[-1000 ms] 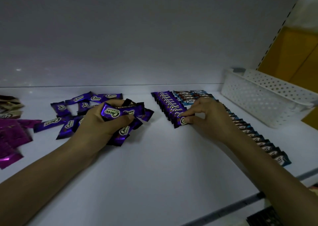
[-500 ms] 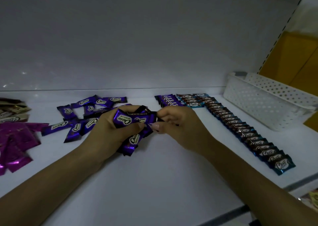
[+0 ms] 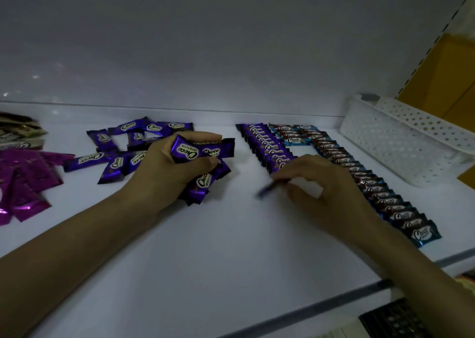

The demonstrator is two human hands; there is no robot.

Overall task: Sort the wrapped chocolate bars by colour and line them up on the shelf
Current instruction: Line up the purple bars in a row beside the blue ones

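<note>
My left hand [image 3: 164, 168] grips a bunch of purple chocolate bars [image 3: 203, 152] just above the white shelf [image 3: 205, 247]. My right hand [image 3: 323, 188] pinches one purple bar [image 3: 267, 190], blurred and seen edge-on, just in front of the near end of the purple row [image 3: 264, 145]. A long row of blue-and-brown bars [image 3: 372, 186] runs to the right of it toward the shelf's front edge. Loose purple bars [image 3: 115, 155] lie behind my left hand.
A heap of magenta wrappers [image 3: 23, 181] and some brown-gold wrappers [image 3: 18, 132] lie at the far left. A white perforated basket [image 3: 401, 137] stands at the right, against the shelf's back corner. The shelf's front edge [image 3: 334, 304] runs below my right forearm.
My right hand took one purple bar from the bunch in my left hand and carried it right and down to the near end of the purple row. My left hand stayed put.
</note>
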